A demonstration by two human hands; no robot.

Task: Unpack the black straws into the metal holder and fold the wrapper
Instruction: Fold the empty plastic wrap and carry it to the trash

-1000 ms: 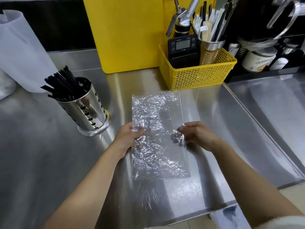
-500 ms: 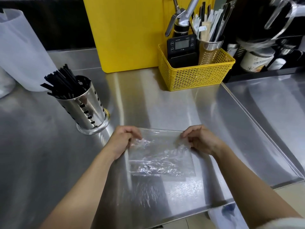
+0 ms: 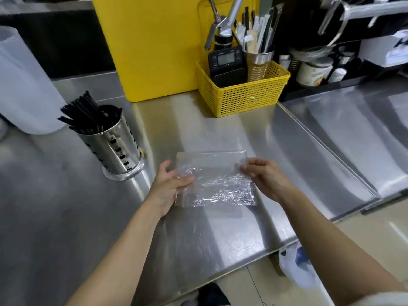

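1. The tabletop (image 3: 220, 129) is brushed stainless steel with broad glare streaks; a second steel surface (image 3: 353, 133) adjoins it on the right, with a raised seam between them.
2. The clear, crinkled wrapper (image 3: 217, 182) lies folded into a rectangle near the front edge of the tabletop.
3. The left hand (image 3: 169, 186) lies on the wrapper's left edge, fingers loosely spread and pressing it down.
4. The right hand (image 3: 265, 176) pinches the wrapper's upper right corner between thumb and fingers.
5. The black straws (image 3: 82, 114) stand leaning in the perforated metal holder (image 3: 114, 146), left of the wrapper.
6. Behind stand a yellow board (image 3: 150, 45) and a yellow basket (image 3: 245, 96) holding a black scale (image 3: 226, 62).
7. A pale tiled floor (image 3: 375, 235) shows below the tabletop's edge.
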